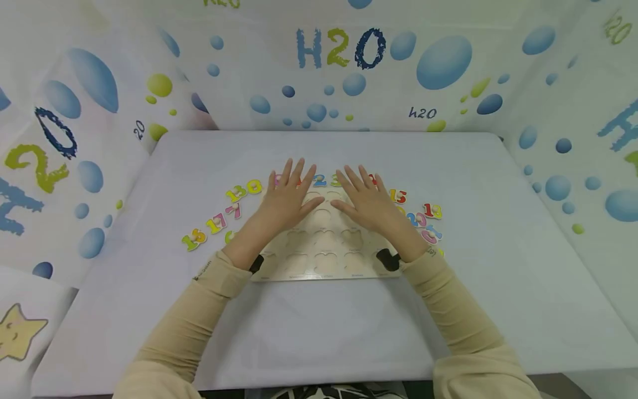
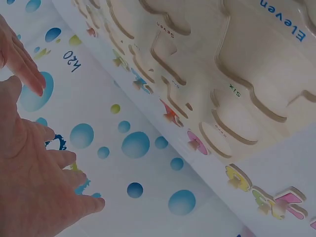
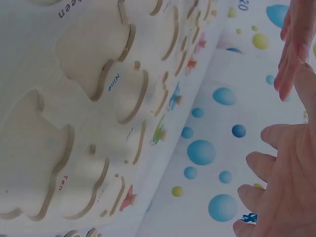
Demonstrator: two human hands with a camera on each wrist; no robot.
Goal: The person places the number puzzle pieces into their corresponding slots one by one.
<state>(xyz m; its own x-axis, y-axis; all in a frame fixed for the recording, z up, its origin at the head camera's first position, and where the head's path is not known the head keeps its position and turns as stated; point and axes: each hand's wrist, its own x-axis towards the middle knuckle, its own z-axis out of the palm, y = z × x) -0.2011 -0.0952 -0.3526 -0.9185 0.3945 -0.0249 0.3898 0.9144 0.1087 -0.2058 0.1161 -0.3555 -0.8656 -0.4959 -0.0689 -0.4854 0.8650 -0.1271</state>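
Note:
Both hands are held out over a pale wooden number puzzle board (image 1: pixel 331 277), fingers straight and spread, holding nothing. My left hand (image 1: pixel 288 199) overlaps the board's far left part in the head view. Over its far right part is my right hand (image 1: pixel 366 202), thumb pointing toward the left one. The board's number-shaped recesses hold no pieces; printed words such as "Eleven" (image 2: pixel 282 20) and "Nine" (image 3: pixel 113 82) sit beside them. Beyond the far edge lie knobbed number pieces, among them a blue 2 (image 1: pixel 319 180) and a green 3 (image 1: pixel 335 180), partly hidden by the hands.
Left of the board lie more knobbed pieces, including a 13 (image 1: pixel 236 193), a 17 (image 1: pixel 216 223) and a 16 (image 1: pixel 194 239). On the right are a 15 (image 1: pixel 397 195) and several others close together. A white cloth covers the table (image 1: pixel 319 332); a bubble-print curtain (image 1: pixel 319 83) stands behind.

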